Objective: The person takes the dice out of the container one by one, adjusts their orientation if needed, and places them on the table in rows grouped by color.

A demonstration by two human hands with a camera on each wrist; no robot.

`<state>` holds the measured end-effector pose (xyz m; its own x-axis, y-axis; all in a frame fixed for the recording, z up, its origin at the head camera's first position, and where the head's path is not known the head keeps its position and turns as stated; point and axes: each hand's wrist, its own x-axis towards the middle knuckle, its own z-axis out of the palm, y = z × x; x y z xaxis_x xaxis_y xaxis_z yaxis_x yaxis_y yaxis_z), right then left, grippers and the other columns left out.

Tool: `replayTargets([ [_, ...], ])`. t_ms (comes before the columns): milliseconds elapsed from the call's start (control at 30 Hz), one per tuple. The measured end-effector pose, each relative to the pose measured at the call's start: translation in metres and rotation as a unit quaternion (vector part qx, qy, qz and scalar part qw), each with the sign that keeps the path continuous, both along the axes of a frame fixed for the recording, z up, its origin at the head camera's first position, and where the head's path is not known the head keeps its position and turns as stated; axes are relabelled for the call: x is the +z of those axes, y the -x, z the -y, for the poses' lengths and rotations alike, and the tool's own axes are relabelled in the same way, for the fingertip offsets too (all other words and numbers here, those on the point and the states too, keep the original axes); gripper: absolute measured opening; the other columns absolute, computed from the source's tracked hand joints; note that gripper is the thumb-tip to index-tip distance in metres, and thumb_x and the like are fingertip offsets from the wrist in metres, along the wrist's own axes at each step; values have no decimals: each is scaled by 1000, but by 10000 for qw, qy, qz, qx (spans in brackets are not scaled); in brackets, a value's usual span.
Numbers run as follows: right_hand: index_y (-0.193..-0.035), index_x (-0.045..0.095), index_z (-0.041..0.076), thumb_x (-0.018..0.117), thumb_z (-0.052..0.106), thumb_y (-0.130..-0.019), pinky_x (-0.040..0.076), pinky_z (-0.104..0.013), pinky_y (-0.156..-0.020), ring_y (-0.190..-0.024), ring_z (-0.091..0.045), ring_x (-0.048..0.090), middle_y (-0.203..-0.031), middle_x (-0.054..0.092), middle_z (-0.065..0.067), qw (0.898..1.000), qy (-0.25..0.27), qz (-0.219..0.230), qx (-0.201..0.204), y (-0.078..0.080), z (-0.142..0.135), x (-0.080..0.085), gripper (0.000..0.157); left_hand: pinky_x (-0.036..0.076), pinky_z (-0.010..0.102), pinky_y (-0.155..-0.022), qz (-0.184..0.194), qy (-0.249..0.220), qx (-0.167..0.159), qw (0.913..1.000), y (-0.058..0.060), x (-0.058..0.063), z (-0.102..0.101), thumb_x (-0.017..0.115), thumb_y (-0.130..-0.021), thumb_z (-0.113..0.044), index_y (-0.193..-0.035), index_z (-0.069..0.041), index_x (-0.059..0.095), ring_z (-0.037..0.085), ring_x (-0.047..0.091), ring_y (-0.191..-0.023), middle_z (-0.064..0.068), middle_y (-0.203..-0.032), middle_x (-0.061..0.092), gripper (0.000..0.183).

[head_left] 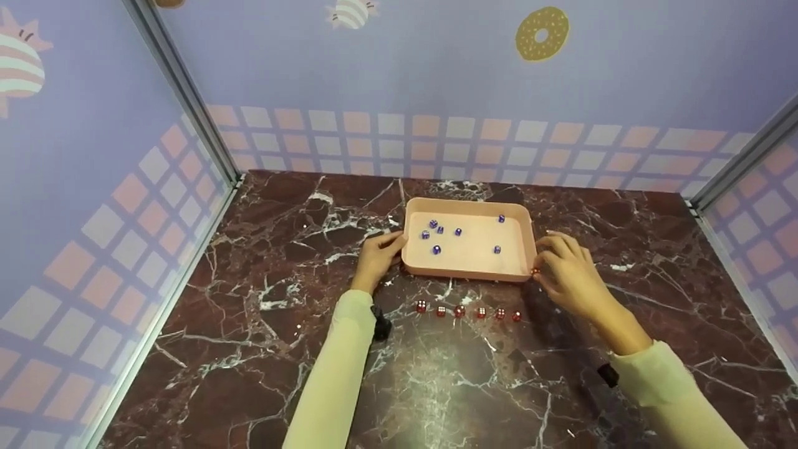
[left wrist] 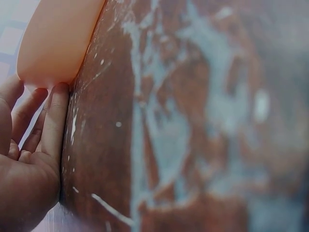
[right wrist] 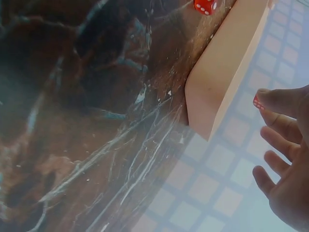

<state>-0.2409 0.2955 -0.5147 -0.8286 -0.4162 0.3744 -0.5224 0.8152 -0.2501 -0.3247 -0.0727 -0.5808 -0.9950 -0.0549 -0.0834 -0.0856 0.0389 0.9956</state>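
Observation:
A shallow peach tray holds several blue dice, most of them toward its left side. My left hand is at the tray's left end, its fingertips touching the outer wall, as the left wrist view also shows at the tray. Beyond the tray's right end, my right hand pinches a red die between thumb and index finger, level with the rim; its other fingers are loosely bent. In front of the tray, several red dice form a row on the table.
The dark red marble-patterned table carries the tray near its middle. Lilac panels with a checked band and metal corner posts enclose its back and sides.

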Motion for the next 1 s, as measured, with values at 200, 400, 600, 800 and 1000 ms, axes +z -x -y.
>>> replayTargets([
  [200,-87,73,8,86,3,-82,45,-62,-99,-117,-39,56,-114,67,-13,9986,-207,435,213,-14,-2,-6,15,65,29,-85,29,25,43,10000,4,2,3,72,-103,-17,-133,-1,74,22,77,-101,20,-126,75,33],
  [400,-83,75,11,91,8,-79,44,-47,-78,-93,-28,49,-95,58,-3,9960,-531,680,214,-21,-8,-14,17,65,30,-88,12,-59,-40,10000,9,4,4,72,-104,-17,-134,-1,72,22,76,-104,20,-129,73,34],
  [600,-84,76,11,91,9,-78,47,-47,-74,-91,-28,52,-94,60,-4,9956,-545,701,290,-23,-13,-26,17,65,29,-86,-5,-77,31,10000,8,4,3,72,-104,-16,-133,-1,73,19,76,-97,21,-126,74,33],
  [800,-85,74,11,90,9,-79,48,-48,-76,-90,-27,52,-95,60,-3,9949,-482,839,273,-29,-16,-35,17,65,32,-90,101,-108,-73,9999,5,2,0,71,-104,-16,-135,-1,72,28,76,-110,21,-131,72,34],
  [1000,-87,74,10,91,11,-76,46,-46,-74,-87,-24,50,-91,59,-2,9947,-446,897,236,-32,-18,-38,20,64,33,-91,87,-151,-85,9998,2,-1,-3,71,-104,-15,-135,0,72,30,75,-113,21,-131,72,34],
])
